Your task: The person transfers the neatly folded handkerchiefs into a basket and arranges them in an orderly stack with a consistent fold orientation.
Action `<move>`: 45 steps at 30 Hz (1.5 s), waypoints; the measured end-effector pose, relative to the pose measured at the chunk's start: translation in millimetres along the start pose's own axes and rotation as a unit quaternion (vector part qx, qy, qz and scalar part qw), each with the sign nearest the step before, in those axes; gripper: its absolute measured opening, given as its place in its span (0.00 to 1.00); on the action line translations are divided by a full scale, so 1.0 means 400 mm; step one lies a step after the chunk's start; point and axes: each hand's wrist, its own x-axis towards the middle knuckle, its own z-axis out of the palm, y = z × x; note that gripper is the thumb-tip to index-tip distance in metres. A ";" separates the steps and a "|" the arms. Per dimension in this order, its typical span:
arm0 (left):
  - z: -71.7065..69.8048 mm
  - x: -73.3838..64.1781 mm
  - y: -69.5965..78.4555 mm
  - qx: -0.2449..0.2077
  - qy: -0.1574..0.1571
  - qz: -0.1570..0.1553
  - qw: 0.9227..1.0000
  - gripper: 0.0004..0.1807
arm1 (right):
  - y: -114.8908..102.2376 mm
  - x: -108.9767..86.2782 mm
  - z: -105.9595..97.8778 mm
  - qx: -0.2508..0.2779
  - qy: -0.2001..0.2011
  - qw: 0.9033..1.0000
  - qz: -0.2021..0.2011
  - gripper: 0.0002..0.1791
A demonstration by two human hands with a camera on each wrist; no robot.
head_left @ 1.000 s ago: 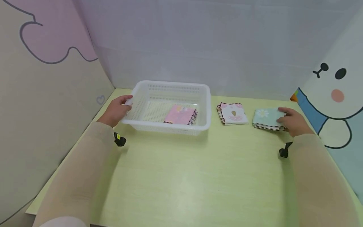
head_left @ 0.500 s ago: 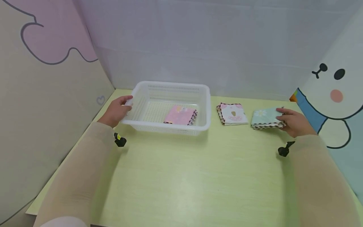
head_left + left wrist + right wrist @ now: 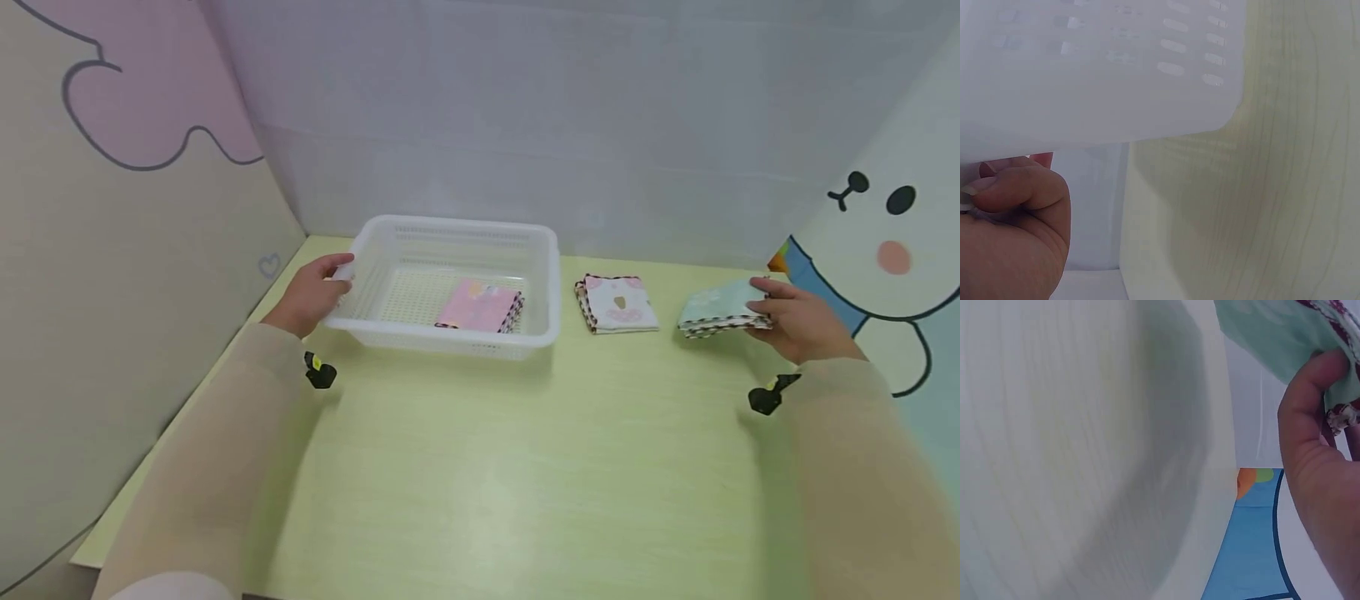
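My left hand grips the left end of a white plastic basket, its thumb and fingers at the rim. In the left wrist view the slotted basket wall fills the top, the hand below it. Inside the basket lies a folded pink cloth with a checked edge. My right hand pinches the right side of a folded mint-green handkerchief, which tilts above the table. The right wrist view shows the thumb pressed on the green cloth. Between basket and right hand lies a folded white-and-pink cloth.
A pale green table spans the space. A grey wall covering rises behind it, and printed panels with a pink shape and a cartoon face flank both sides. The basket stands near the table's back edge.
My right hand has raised the green handkerchief off the table and tilted it, drifting slightly right. The left hand and the basket have stayed in place.
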 end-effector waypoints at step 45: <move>-0.002 -0.010 0.008 0.001 -0.003 -0.008 1.000 0.33 | -0.193 0.010 0.282 0.151 -0.003 0.986 -0.077 0.33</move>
